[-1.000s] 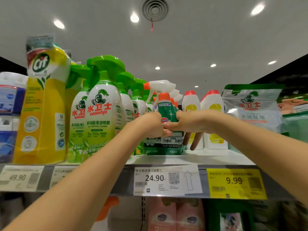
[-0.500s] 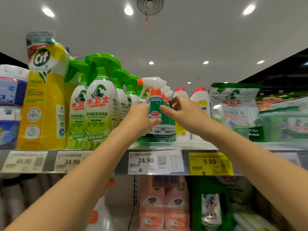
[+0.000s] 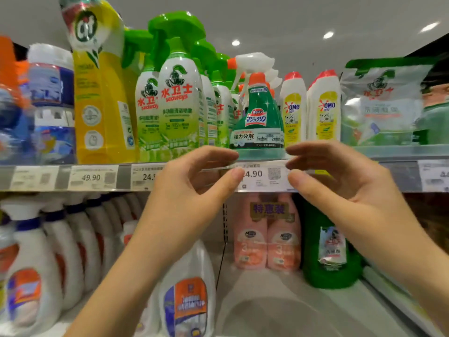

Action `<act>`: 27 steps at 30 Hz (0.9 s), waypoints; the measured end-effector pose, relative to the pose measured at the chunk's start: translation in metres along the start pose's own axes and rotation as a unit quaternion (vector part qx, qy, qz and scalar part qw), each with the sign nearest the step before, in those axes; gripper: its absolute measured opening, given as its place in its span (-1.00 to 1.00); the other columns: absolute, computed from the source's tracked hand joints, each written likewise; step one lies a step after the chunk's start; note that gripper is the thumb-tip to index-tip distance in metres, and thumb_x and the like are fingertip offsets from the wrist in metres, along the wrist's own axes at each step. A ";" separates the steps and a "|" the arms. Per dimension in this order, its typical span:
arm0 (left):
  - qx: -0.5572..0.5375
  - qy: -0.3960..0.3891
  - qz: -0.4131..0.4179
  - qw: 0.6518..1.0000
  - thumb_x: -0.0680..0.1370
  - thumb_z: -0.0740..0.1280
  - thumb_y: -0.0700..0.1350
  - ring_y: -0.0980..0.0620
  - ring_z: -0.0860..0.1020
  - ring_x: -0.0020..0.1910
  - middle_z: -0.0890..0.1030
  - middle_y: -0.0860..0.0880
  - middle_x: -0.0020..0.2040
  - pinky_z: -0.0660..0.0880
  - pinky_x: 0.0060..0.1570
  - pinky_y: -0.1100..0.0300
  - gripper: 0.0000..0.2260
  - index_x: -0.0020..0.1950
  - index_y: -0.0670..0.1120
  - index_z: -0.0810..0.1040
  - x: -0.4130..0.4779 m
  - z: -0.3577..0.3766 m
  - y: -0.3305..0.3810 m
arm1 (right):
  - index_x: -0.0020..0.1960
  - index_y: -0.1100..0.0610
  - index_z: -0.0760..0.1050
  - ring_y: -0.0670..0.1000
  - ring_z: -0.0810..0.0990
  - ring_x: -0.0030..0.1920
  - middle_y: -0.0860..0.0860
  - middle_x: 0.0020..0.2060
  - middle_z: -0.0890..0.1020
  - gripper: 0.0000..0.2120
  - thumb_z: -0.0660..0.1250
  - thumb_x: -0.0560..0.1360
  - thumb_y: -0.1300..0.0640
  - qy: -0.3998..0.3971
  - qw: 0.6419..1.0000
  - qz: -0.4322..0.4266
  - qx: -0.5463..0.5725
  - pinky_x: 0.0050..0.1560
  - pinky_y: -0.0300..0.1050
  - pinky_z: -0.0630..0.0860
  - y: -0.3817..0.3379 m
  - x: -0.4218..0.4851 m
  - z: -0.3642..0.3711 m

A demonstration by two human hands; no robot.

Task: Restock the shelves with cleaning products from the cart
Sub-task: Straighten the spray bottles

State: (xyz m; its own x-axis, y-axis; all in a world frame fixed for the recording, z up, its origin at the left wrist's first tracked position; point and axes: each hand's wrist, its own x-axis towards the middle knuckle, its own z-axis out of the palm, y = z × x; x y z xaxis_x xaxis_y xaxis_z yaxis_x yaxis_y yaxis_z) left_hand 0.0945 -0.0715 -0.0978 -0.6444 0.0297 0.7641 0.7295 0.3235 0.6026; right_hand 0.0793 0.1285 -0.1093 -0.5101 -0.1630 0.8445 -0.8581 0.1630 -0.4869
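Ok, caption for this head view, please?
The left hand and right hand hover open before the price tag, below the green spray bottle on the upper shelf.

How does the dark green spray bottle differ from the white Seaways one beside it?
The dark green bottle has a white trigger and orange collar; the Seaways bottle has a bright green trigger. The Seaways bottle is white and taller than the dark green bottle. Both stand upright.

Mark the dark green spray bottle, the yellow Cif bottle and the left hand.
dark green spray bottle (image 3: 256, 119): head view, front label.
yellow Cif bottle (image 3: 104, 105): head view, body.
left hand (image 3: 187, 190): head view, middle.
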 end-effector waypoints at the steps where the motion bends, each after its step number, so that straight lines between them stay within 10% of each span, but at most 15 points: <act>1: -0.003 0.003 -0.006 1.000 0.38 0.38 0.06 0.28 0.64 -0.08 0.68 0.21 -0.06 0.51 -0.28 0.44 -0.76 0.02 0.07 0.64 -0.010 -0.003 -0.001 | 0.07 -0.08 0.58 -0.11 0.62 0.06 -0.09 -0.03 0.66 -0.76 0.44 0.42 -0.02 -0.006 1.000 0.010 0.023 0.01 -0.33 0.54 0.001 -0.007 0.006; 13: 0.056 0.097 -0.185 0.976 0.47 0.42 -0.16 0.14 0.66 -0.07 0.69 0.03 -0.03 0.56 -0.05 0.31 -0.83 0.05 -0.09 0.62 -0.166 -0.001 0.028 | 0.03 0.00 0.61 -0.14 0.64 -0.06 -0.04 -0.09 0.68 -0.69 0.51 0.31 0.00 -0.144 0.958 0.107 0.225 -0.07 -0.40 0.51 -0.014 -0.123 0.056; 19: 0.135 0.208 -0.310 0.918 0.48 0.43 -0.18 0.13 0.65 -0.06 0.67 0.05 -0.01 0.58 -0.03 0.22 -0.83 0.07 -0.06 0.61 -0.284 -0.003 0.066 | 0.03 -0.04 0.62 -0.12 0.65 -0.09 0.01 -0.11 0.69 -0.68 0.44 0.33 -0.12 -0.289 0.877 0.177 0.342 -0.08 -0.42 0.51 -0.039 -0.200 0.098; 27: 0.162 0.400 -0.402 0.807 0.48 0.44 -0.18 0.14 0.65 -0.04 0.67 0.08 0.01 0.55 -0.05 0.32 -0.82 0.06 0.02 0.61 -0.415 -0.025 0.146 | -0.01 0.13 0.61 -0.02 0.65 -0.17 0.10 -0.15 0.68 -0.67 0.40 0.22 0.21 -0.446 0.752 0.215 0.435 -0.14 -0.36 0.54 -0.113 -0.282 0.147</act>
State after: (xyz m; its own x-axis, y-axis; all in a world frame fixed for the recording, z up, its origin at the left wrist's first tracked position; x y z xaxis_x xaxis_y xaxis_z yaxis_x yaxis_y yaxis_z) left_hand 0.4745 -0.0605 -0.3208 -0.4306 -0.8921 0.1371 -0.0329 0.1673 0.9854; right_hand 0.3117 0.0129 -0.3250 -0.2544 -0.9283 0.2712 -0.1176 -0.2486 -0.9614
